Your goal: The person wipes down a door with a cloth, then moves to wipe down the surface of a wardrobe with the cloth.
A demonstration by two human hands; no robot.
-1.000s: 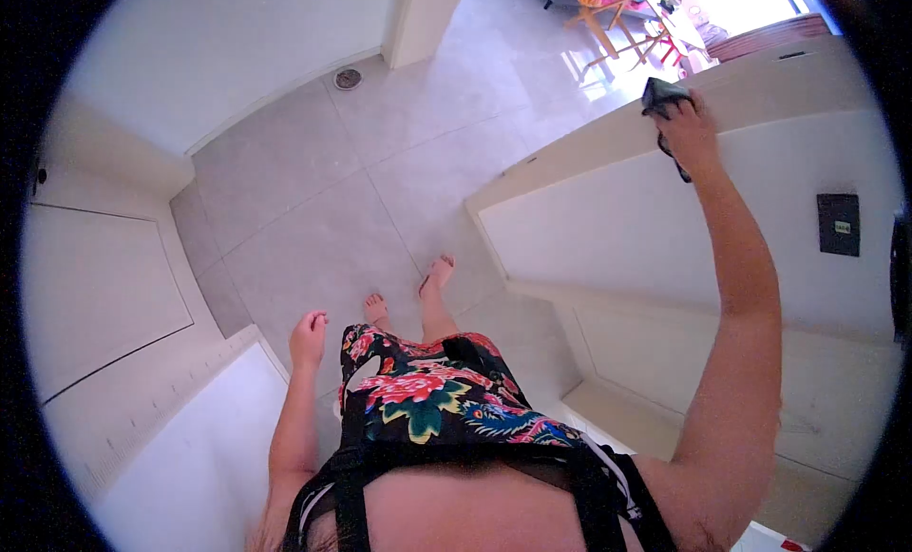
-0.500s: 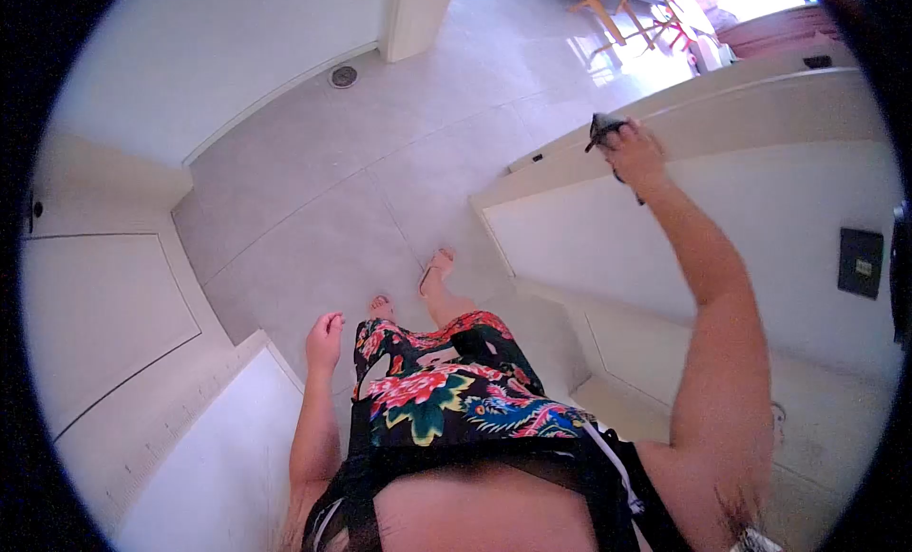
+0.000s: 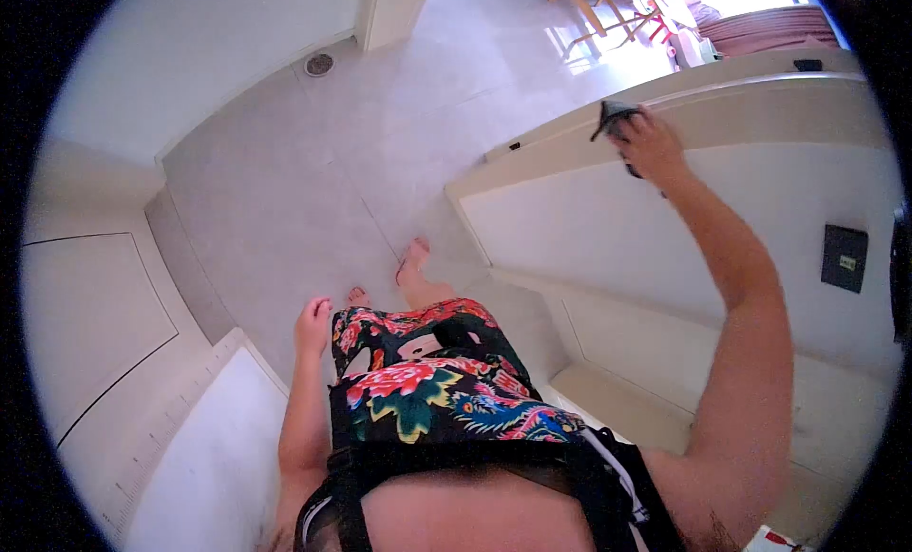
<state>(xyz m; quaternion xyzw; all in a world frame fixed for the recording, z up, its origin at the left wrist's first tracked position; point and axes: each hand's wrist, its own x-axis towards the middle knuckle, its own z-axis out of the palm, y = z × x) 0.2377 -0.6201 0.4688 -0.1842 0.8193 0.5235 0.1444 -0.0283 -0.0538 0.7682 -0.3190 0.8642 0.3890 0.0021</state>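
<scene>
My right hand [image 3: 652, 145] is closed round a dark grey cloth [image 3: 617, 119] and rests with it against the beige edge of the door frame [image 3: 741, 120] at the upper right. Part of the cloth hangs below my fingers. My left hand [image 3: 313, 326] hangs beside the floral apron [image 3: 408, 386], its fingers curled; whether anything is inside them is too small to tell. Nearest to it are the apron and the tiled floor.
Grey floor tiles [image 3: 275, 172] run ahead, with a round drain [image 3: 319, 66] near the far wall. A dark plate [image 3: 844, 258] is on the right white panel. A wooden folding stand [image 3: 608, 15] is at the top. A beige door [image 3: 104, 314] is at left.
Over the last second my right hand has moved with the cloth down and left along the beige edge, then slightly back to the right. The view has shifted. My left hand remains beside the apron.
</scene>
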